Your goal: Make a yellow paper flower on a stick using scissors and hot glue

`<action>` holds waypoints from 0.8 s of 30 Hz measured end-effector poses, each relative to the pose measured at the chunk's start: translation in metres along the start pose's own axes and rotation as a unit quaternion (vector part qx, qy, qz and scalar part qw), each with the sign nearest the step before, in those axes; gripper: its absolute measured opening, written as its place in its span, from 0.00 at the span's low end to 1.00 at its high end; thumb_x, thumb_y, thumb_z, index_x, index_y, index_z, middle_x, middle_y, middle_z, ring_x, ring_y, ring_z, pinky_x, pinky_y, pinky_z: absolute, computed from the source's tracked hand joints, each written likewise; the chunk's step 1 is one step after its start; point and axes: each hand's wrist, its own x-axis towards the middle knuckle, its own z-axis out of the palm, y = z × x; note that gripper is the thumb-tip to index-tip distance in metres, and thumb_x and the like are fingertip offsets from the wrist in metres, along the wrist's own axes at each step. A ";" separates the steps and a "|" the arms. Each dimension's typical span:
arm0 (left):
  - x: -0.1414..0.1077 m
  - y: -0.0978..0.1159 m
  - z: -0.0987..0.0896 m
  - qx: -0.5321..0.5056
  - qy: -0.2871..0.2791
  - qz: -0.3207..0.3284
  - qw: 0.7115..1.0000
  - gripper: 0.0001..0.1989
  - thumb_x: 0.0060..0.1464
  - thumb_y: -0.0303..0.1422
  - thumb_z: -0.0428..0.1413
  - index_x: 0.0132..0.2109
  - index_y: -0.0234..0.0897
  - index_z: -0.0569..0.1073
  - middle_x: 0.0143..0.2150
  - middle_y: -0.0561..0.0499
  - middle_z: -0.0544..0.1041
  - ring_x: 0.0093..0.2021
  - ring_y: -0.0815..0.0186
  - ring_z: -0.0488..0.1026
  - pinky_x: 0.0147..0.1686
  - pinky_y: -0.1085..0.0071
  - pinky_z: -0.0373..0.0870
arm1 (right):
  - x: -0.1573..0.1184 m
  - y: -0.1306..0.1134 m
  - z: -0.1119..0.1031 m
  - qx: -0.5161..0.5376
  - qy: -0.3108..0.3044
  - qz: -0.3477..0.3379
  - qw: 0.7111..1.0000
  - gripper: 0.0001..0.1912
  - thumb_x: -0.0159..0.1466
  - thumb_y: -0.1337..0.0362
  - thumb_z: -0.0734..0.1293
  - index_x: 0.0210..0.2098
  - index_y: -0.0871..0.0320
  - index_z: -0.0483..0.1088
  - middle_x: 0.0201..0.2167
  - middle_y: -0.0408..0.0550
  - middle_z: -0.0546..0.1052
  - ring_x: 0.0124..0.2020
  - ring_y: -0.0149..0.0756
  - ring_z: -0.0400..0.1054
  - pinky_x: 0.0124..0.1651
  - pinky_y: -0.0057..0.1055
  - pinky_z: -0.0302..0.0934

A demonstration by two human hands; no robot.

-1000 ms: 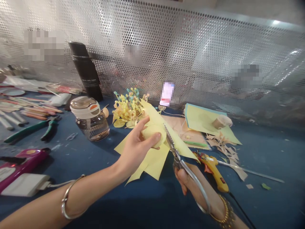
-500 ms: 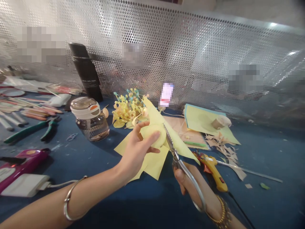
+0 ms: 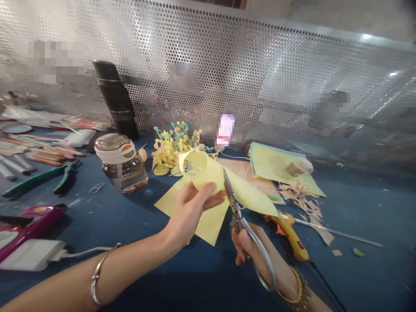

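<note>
A piece of yellow paper [image 3: 209, 178] is pinched between the thumb and fingers of my left hand [image 3: 191, 208], its far edge curling up into a loop. My right hand [image 3: 250, 242] grips metal scissors [image 3: 234, 203] by the handles. Their blades point up and away and meet the paper's edge just right of my left fingertips. To the right, a wider part of the sheet stretches past the blades. Underneath, another yellow paper sheet [image 3: 211, 227] lies on the table. Behind my left hand stands a cluster of small yellow and blue flowers [image 3: 172, 147].
A lidded glass jar [image 3: 121, 167] and green-handled pliers [image 3: 39, 177] are at the left, with a purple device [image 3: 35, 221] nearer. On the right lie a yellow glue gun [image 3: 290, 236], paper scraps [image 3: 305, 203] and a tape roll [image 3: 300, 166]. A perforated metal panel [image 3: 260, 78] stands behind.
The paper has turned in my left hand and its edge now curls into a loop at the far left. The part right of the scissors hangs lower, and my right hand has shifted slightly left.
</note>
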 end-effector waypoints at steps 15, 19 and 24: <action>0.059 0.076 0.005 0.014 -0.054 0.089 0.994 0.08 0.41 0.25 0.55 0.33 0.33 0.74 0.38 0.43 0.79 0.44 0.48 0.75 0.44 0.52 0.73 | -0.008 -0.022 -0.016 -0.035 -0.101 -0.031 0.994 0.30 0.59 0.34 0.53 0.26 0.57 0.60 0.23 0.42 0.62 0.25 0.33 0.60 0.33 0.33 0.65; 0.068 0.071 0.020 0.075 -0.129 0.065 0.987 0.13 0.40 0.26 0.53 0.36 0.30 0.76 0.34 0.43 0.78 0.42 0.48 0.76 0.40 0.51 0.75 | -0.014 -0.030 -0.022 -0.037 -0.080 -0.063 0.994 0.32 0.57 0.32 0.53 0.26 0.56 0.61 0.24 0.43 0.63 0.27 0.35 0.62 0.33 0.33 0.65; 0.068 0.043 0.011 0.119 -0.077 0.072 0.987 0.06 0.41 0.25 0.56 0.30 0.32 0.76 0.32 0.45 0.77 0.38 0.57 0.75 0.39 0.58 0.76 | -0.008 -0.025 -0.023 0.012 -0.038 -0.038 0.998 0.28 0.63 0.39 0.53 0.26 0.57 0.61 0.23 0.42 0.61 0.24 0.32 0.62 0.31 0.32 0.66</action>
